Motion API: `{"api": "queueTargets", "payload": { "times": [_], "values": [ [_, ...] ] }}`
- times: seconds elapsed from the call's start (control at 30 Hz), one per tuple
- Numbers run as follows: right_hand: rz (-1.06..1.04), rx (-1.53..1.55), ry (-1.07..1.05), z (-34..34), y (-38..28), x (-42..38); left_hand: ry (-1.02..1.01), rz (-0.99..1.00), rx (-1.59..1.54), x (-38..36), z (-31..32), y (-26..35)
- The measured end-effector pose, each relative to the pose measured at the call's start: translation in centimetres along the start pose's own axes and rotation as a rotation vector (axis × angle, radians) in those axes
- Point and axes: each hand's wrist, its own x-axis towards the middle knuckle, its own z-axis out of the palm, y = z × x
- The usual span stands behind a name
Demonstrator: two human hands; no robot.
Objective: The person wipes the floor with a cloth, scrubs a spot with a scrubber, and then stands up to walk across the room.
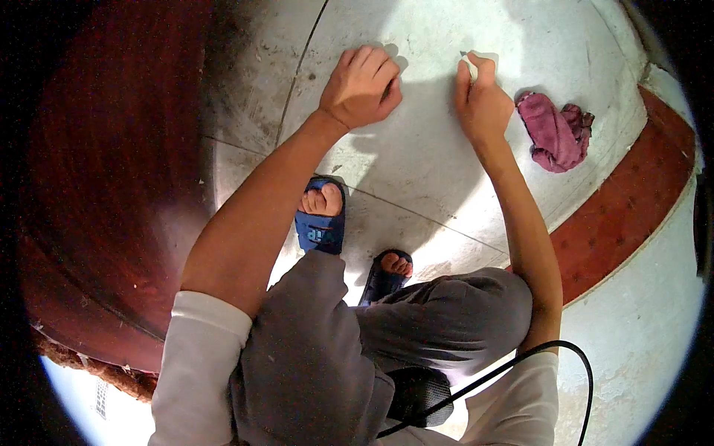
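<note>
My left hand (362, 85) is closed with its fingers curled, at the pale floor (416, 141); whatever may be inside it is hidden. To its right, my right hand (483, 104) is closed, thumb and index finger pinching a small whitish object (471, 65) with a dark tip. Too little of that object shows to tell its kind. A crumpled purple-pink cloth (554, 134) lies on the floor just right of my right hand, apart from it.
Dark red furniture (111, 186) curves along the left side. A reddish-brown strip (610, 215) runs along the wall base on the right. My feet in blue sandals (320, 230) are below my hands. A black cable (513, 362) loops near my right arm. Dark joints and stains mark the floor.
</note>
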Motion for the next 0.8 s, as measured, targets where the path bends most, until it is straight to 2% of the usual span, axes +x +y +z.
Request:
{"api": "queueTargets", "payload": {
  "times": [0.27,0.33,0.43,0.57,0.67,0.8],
  "values": [
    [0.021,0.04,-0.015,-0.32,-0.25,0.08,0.002,0.005,-0.003,0.04,0.1,-0.01],
    [0.037,-0.018,-0.1,-0.66,-0.34,0.15,0.035,0.009,0.002,0.26,-0.02,0.07],
    [-0.002,0.016,-0.032,-0.36,-0.27,0.18,0.053,0.02,-0.002,0.3,0.02,0.03],
    [0.026,0.032,-0.052,-0.29,-0.24,0.1,0.064,0.032,0.011,0.11,0.11,0.04],
    [-0.076,0.002,0.034,0.17,0.2,0.18,0.033,0.008,0.014,0.3,-0.18,0.14],
    [0.018,-0.001,-0.026,-0.13,-0.22,0.31,0.037,-0.003,0.002,0.31,-0.06,0.28]
  ]
}}
